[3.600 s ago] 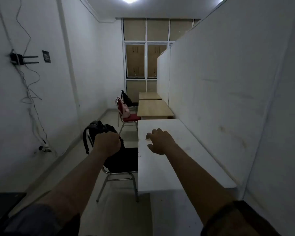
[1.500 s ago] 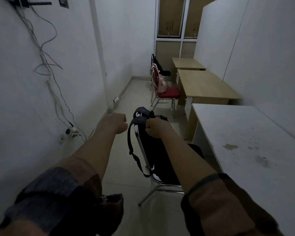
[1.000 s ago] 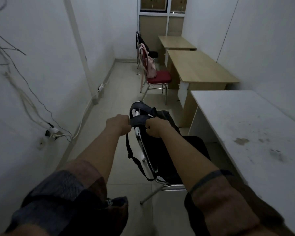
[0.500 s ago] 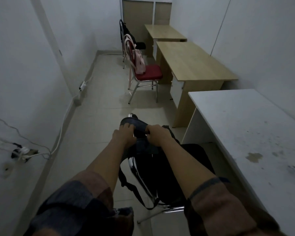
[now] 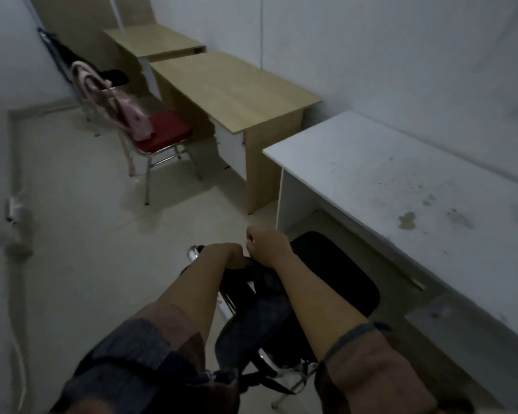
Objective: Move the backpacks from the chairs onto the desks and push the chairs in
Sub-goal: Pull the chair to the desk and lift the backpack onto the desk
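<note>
Both hands are working at the top of the black backpack (image 5: 260, 309), which is hanging on the back of the near chair (image 5: 338, 276) at about six o'clock in the head view. The left hand (image 5: 228, 255) is curling its grip around the backpack's top strap, just beside the chair's chrome frame corner. The right hand (image 5: 266, 242) is sitting just to the right of it, fist closed with knuckles up, and its grip is appearing to pinch the same top edge of the bag (the fingers themselves are hidden under the hand). The backpack's dark straps are dangling down behind the chair back toward the floor.

The chair's black seat is pointing toward the white surface (image 5: 401, 186) at three o'clock, partly tucked under its edge. That white surface is showing some stains near its right side.

At about eleven o'clock a red-seated chair (image 5: 162, 132) is standing pulled out from the wooden surface (image 5: 234, 85), with a pink backpack (image 5: 132, 115) hanging on its back. Farther off, near twelve o'clock, a second wooden surface (image 5: 150, 40) is sitting against the wall, and a dark chair (image 5: 57, 52) is standing beside it with something dark on it, too dim to make out.
</note>
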